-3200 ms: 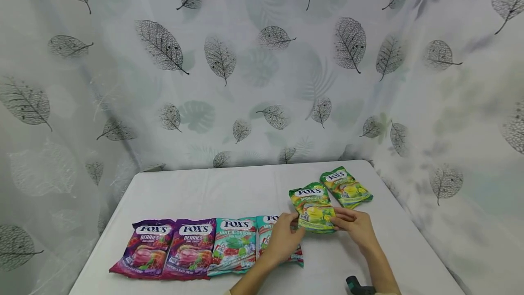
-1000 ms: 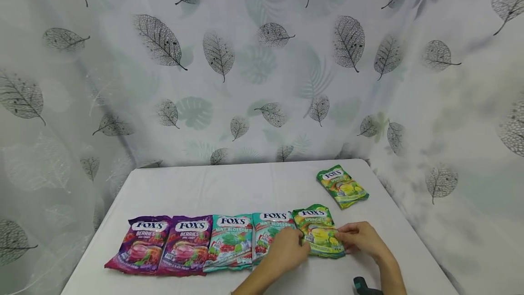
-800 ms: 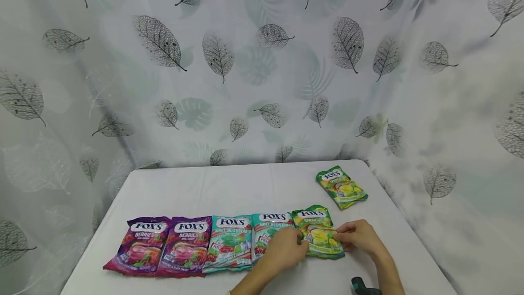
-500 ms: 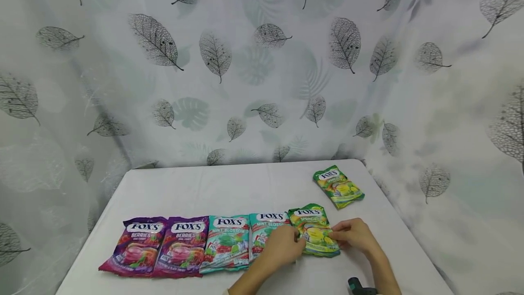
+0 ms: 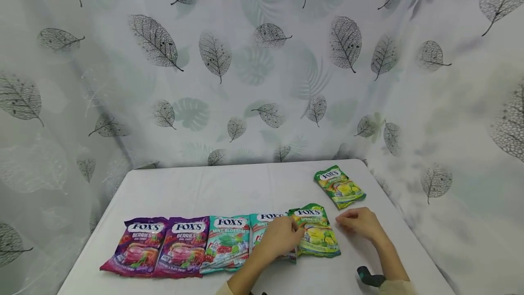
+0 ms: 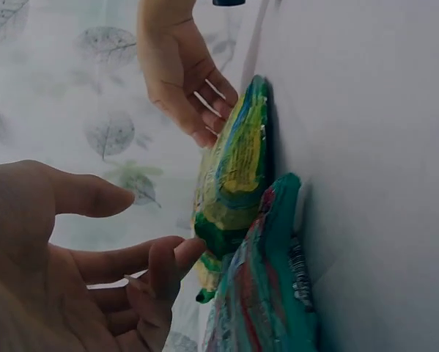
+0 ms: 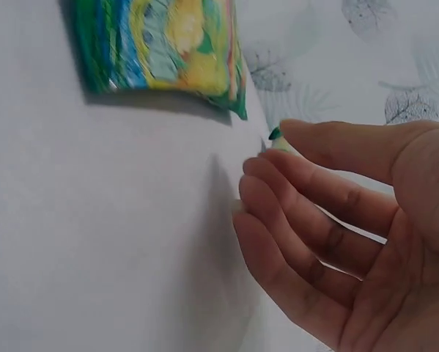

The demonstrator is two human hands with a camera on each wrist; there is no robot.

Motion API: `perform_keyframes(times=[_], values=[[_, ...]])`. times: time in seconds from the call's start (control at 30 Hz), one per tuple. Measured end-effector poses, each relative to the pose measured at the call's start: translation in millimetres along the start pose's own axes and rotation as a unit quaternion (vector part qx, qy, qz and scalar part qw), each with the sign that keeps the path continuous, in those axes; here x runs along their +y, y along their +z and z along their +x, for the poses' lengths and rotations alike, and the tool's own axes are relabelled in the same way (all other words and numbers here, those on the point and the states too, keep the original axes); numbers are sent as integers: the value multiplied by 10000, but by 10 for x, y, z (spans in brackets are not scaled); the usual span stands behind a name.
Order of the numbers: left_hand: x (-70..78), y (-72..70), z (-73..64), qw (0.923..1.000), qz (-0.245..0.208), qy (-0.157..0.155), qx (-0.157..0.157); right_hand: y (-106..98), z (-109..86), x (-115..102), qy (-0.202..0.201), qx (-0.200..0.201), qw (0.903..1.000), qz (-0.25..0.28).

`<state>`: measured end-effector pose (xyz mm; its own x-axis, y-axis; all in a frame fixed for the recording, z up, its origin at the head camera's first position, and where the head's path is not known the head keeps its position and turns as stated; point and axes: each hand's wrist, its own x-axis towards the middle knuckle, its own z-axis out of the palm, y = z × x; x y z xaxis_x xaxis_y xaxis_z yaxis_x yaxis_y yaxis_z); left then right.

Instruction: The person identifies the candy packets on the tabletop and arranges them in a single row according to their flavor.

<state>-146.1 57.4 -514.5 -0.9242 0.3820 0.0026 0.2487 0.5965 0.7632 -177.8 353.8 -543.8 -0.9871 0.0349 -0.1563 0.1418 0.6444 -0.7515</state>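
A green Fox's candy bag (image 5: 318, 236) lies at the right end of a row, beside a teal Mint Blossom bag (image 5: 258, 236) that is partly covered. My left hand (image 5: 281, 238) is over the seam between these two bags. In the left wrist view its thumb stands apart from the loosely bent fingers, and a fingertip is at the green bag's corner; I cannot tell whether it touches. My right hand (image 5: 361, 223), fingers loosely bent and holding nothing, hovers just right of the green bag. A gap separates them in the right wrist view.
Further left in the row lie another teal bag (image 5: 229, 246) and two purple Berries bags (image 5: 137, 248) (image 5: 183, 248). A second green bag (image 5: 340, 187) lies at the back right of the white table (image 5: 196, 190). Leaf-patterned curtains (image 5: 254, 81) surround the table.
The green bag came forward from the back right to the row's end beside the teal bag. My right hand has since let go of it and moved slightly away; my left hand has lifted a little.
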Motion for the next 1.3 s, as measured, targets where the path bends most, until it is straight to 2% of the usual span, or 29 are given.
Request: perform_keyframes(times=[0.13,0.33,0.47,0.6,0.7,0.97,1.13,1.3], values=[[34,-43,88,9999,69,134,-2,-110,99,24,-95,305,9991,-273],[101,-1,239,9996,162,232,-27,-235,237,30,-258,670,9953,-647],[171,39,349,9984,-62,409,-379,-292,332,48,-334,965,9910,-868],[211,124,495,9945,-499,519,-755,-323,439,65,-312,1220,9877,-924],[224,234,616,9940,-720,368,-740,-337,521,77,-269,1458,9852,-860],[365,555,925,9924,-1158,-128,-392,-378,702,116,2,2049,9757,-774],[465,682,1066,9907,-1160,-653,-281,-386,839,172,176,2116,9738,-819],[509,811,1153,9850,-1336,-1070,-216,-389,935,238,396,2108,9724,-919]])
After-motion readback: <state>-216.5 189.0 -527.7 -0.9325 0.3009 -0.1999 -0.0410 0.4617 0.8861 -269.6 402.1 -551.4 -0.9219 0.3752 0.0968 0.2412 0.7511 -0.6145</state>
